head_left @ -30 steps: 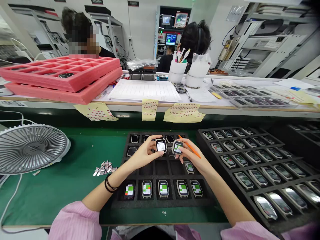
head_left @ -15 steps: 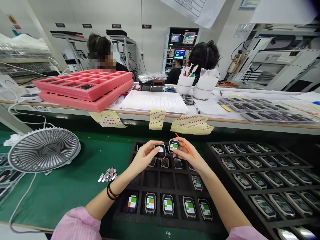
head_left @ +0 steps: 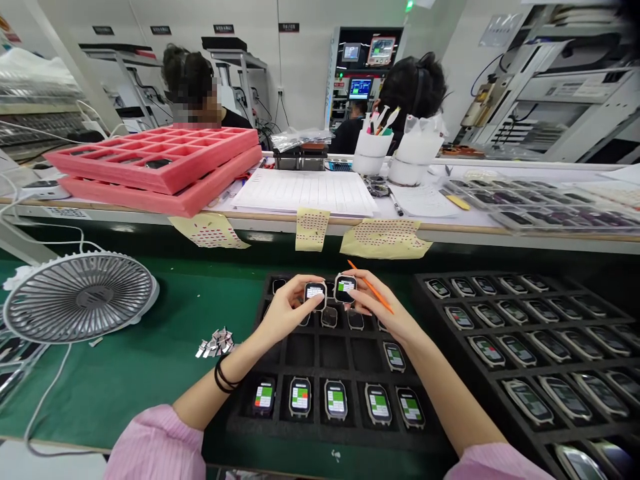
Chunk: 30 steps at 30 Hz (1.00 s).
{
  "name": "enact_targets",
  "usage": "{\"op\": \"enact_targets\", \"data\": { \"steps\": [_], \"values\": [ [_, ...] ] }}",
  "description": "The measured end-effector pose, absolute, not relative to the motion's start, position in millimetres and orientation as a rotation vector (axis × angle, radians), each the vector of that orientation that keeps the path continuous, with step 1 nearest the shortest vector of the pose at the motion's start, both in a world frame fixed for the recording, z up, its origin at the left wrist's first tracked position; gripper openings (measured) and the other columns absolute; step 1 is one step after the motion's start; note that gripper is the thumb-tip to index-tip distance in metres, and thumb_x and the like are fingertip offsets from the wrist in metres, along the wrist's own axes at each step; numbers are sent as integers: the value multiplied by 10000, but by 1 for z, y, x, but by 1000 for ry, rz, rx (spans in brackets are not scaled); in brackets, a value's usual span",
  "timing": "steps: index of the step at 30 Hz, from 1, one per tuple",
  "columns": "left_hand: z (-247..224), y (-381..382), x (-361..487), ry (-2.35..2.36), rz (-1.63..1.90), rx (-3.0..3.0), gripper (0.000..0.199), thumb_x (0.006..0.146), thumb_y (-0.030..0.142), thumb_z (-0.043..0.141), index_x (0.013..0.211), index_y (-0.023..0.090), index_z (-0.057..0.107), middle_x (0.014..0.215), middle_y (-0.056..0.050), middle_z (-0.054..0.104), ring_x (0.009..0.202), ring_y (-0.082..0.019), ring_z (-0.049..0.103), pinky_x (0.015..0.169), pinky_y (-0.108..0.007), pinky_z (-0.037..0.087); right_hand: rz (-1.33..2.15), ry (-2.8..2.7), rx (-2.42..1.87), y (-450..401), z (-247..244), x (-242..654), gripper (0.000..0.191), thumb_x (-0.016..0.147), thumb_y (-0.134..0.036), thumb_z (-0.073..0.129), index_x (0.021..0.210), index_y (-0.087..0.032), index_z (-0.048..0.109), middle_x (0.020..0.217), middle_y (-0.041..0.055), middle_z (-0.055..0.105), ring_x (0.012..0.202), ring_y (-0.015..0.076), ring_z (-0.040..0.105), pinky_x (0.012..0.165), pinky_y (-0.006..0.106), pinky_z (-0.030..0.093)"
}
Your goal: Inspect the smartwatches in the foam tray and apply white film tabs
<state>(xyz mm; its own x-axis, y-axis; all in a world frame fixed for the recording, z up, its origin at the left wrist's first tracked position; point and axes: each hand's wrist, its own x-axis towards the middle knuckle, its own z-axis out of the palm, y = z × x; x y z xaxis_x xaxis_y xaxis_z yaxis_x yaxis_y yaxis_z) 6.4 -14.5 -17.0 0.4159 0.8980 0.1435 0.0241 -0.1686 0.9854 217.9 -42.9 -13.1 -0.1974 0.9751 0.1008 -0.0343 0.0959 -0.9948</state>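
My left hand [head_left: 287,310] pinches a square smartwatch [head_left: 315,293] with a lit screen, and my right hand [head_left: 380,301] grips a second smartwatch [head_left: 345,288]. An orange stylus [head_left: 373,295] lies between the fingers of my right hand. Both hands are held just above a black foam tray [head_left: 330,437]. Several watches with green and red screens [head_left: 300,397] sit in its near row. Darker watch bodies [head_left: 329,317] lie partly hidden beneath my hands.
A second black tray [head_left: 450,283] of watches lies to the right. Loose metal pieces [head_left: 216,342] and a white fan [head_left: 80,297] stand on the green mat at left. Pink foam trays [head_left: 150,153] rest on the shelf ahead, and two co-workers [head_left: 185,73] sit beyond.
My head has turned slightly, shifting the whole scene in view. Both hands still hold their watches above the tray, and the watches lying in the tray have not moved.
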Motion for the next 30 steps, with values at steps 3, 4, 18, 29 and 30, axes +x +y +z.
{"op": "enact_targets", "data": {
  "steps": [3, 4, 18, 29, 30],
  "values": [
    [-15, -16, 7, 814, 963, 1506, 367, 850, 415, 625, 1115, 161, 615, 976, -73, 679, 860, -171, 620, 677, -238, 498, 1276, -1393, -1024, -43, -12, 218, 263, 882, -377, 589, 1116, -264, 552, 986, 31, 629, 658, 119, 571, 505, 243, 359],
    [-14, -16, 7, 804, 957, 1491, 375, 856, 424, 615, 1123, 161, 610, 962, -70, 677, 841, -165, 619, 664, -236, 499, 1269, -1393, -1027, -43, -12, 218, 264, 885, -383, 584, 1117, -263, 552, 990, 33, 629, 661, 121, 573, 506, 244, 362],
    [-7, -19, 6, 824, 943, 1433, 418, 853, 486, 600, 1119, 166, 635, 816, -25, 634, 495, -58, 390, 441, -199, 314, 1281, -1281, -1080, -48, -5, 215, 256, 843, -395, 648, 1046, -251, 583, 950, 13, 623, 646, 109, 582, 538, 238, 424],
    [-10, -17, 3, 732, 968, 1443, 415, 858, 448, 602, 1159, 163, 616, 937, -57, 656, 538, -66, 441, 475, -205, 351, 1261, -1308, -1019, -44, -12, 217, 275, 876, -436, 596, 1065, -238, 581, 872, 14, 609, 619, 120, 575, 471, 237, 327],
    [-10, -17, 3, 735, 964, 1459, 413, 857, 430, 614, 1174, 167, 603, 977, -68, 660, 583, -80, 486, 497, -204, 372, 1258, -1321, -1018, -44, -12, 216, 277, 876, -430, 598, 1077, -240, 576, 897, 18, 613, 632, 119, 575, 475, 235, 333]
  ]
}}
